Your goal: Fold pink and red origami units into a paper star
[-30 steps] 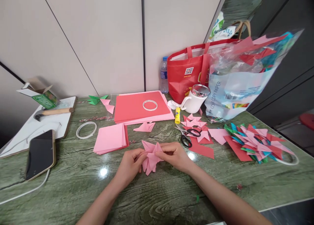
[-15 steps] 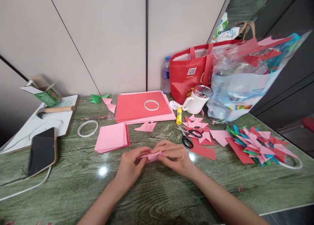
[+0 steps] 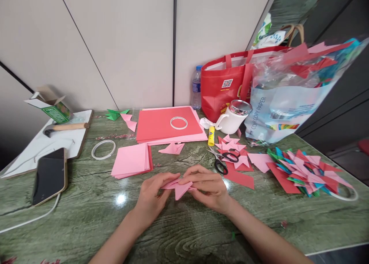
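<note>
Green, wood-patterned worktop (image 3: 155, 235) lies below. One folded pink paper shape (image 3: 183, 190) sits between the left hand (image 3: 152, 193) and right hand (image 3: 210, 189), pinched by both hands' fingers (image 3: 198, 177); it looks longest left to right, neither hand nearer. Around are one yellow glue stick (image 3: 211, 136), one pair of black-handled scissors (image 3: 221, 155), three white rings (image 3: 102, 158).

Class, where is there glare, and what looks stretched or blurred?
Head view: bright glare spots on the table near the left hand and the right hand; head view: the plastic bag looks stretched toward the right edge; head view: a red thing at that edge is too soft to name.
</note>
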`<act>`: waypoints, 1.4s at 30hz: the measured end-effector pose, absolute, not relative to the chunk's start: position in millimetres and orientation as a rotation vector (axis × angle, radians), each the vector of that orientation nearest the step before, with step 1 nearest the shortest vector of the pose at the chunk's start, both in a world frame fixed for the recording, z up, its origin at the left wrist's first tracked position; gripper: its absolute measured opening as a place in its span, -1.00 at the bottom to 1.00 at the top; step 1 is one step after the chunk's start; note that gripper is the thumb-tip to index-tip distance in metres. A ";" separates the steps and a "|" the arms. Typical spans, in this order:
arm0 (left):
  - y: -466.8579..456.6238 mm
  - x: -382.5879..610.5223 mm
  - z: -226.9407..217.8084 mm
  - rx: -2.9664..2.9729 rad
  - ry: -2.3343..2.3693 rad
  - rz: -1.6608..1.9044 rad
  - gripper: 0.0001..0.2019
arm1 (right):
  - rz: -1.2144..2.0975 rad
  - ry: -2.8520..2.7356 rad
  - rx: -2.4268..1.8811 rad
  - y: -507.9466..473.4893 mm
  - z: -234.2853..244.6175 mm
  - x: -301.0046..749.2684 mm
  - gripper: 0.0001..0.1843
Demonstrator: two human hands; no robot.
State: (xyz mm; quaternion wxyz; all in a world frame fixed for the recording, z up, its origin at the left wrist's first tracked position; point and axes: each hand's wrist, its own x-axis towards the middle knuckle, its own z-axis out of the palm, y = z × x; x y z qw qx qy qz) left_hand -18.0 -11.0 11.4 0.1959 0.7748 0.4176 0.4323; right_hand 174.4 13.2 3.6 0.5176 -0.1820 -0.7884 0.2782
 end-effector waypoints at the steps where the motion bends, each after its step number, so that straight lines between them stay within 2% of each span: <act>1: -10.8 -18.0 10.9 2.158 1.169 1.194 -0.75 | 0.684 -1.884 -0.455 12.8 4.0 173.9 -0.77; 12: -10.2 -8.7 17.0 1.755 1.250 0.957 -0.81 | 0.947 -1.755 -0.676 12.6 3.0 167.1 -0.80; 18: -6.4 -5.4 13.8 1.295 1.204 1.053 -0.69 | 1.243 -1.495 -0.806 15.7 0.1 172.1 -0.74; 22: -2.1 -6.4 10.2 1.053 1.127 1.142 -0.66 | 1.306 -1.188 -0.976 20.5 -7.2 174.2 -0.57; 26: -1.0 -6.0 11.6 0.976 1.107 1.148 -0.65 | 1.426 -1.139 -1.006 22.2 -11.6 173.5 -0.66; 34: -0.3 -10.6 12.0 0.930 1.181 1.166 -0.68 | 1.434 -1.145 -0.966 20.8 -11.9 173.5 -0.68; 42: 0.4 -11.2 14.7 0.889 1.163 1.129 -0.68 | 1.325 -1.212 -1.011 15.8 -3.3 172.0 -0.60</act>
